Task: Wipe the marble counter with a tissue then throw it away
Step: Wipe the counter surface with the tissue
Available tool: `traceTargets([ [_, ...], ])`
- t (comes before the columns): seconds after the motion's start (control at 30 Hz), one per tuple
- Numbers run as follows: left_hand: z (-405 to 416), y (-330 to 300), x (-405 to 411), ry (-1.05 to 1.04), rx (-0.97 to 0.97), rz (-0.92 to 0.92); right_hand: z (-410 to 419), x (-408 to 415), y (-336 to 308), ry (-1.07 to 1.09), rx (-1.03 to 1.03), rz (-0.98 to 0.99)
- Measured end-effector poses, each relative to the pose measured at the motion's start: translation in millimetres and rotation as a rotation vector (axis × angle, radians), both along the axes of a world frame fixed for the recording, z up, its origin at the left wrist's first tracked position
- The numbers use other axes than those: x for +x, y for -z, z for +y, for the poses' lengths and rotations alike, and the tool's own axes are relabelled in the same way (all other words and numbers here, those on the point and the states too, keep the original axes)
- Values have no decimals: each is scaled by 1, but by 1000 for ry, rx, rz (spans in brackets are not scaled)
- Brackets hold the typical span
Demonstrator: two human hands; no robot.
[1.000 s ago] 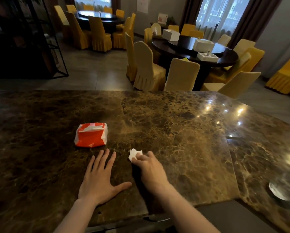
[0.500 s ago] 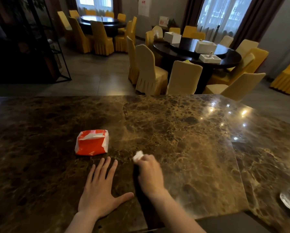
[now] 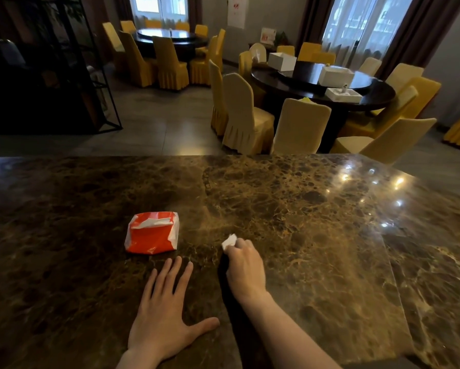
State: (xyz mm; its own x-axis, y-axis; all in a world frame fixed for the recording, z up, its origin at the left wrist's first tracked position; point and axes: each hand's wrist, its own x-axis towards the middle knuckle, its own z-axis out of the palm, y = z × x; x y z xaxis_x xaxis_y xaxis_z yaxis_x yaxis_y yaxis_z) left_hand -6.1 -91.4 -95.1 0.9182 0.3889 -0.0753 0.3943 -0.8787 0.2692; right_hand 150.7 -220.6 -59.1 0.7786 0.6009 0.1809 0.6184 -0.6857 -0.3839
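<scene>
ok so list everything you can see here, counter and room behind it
counter: one, dark brown marble, across the foreground
tissue pack: one, orange and white, on the counter left of centre
tissue: one, white, wadded, in the right hand on the counter
round tables: two, dark, behind the counter, one far left, one right
chairs: many, yellow or cream covers, around both tables
boxes: three, white, on the right table
shelf frame: one, black, far left
windows: two, with sheer curtains, back wall
left hand: flat on the counter, fingers spread, near the pack
right hand: closed on the tissue, pressing it to the counter
</scene>
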Motion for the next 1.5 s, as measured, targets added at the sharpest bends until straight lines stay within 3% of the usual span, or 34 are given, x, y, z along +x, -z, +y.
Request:
traceTargets([
  [0.17,0,-4,2,0,18,46,-4,-14,0,-320,-43,-13],
  [0.23,0,-4,2,-4,16,63,-13,-5,0,-357,-86,-29],
  [0.37,-1,-5,1,-6,11,49,-23,36,-2,20,-7,4],
  [0.43,-1,-6,2,-13,5,48,-14,37,-5,110,41,1],
  [0.63,1,-7,2,1,-14,59,19,-13,-4,-202,31,21],
  [0.8,0,-10,4,-4,-5,88,-14,-15,1,-444,-12,-2],
  [0.87,0,-11,4,-4,-14,97,-42,4,1,-355,-5,-23],
  [1.03,-1,-10,2,-3,16,84,-107,79,0,220,46,-17],
  [1.13,-1,-9,4,-8,-3,79,-91,74,3,308,-47,-40],
  [1.27,-1,-9,3,0,6,81,-60,34,-5,169,8,-11],
  [1.5,-1,-9,3,7,10,87,-39,-31,-4,-315,15,36],
])
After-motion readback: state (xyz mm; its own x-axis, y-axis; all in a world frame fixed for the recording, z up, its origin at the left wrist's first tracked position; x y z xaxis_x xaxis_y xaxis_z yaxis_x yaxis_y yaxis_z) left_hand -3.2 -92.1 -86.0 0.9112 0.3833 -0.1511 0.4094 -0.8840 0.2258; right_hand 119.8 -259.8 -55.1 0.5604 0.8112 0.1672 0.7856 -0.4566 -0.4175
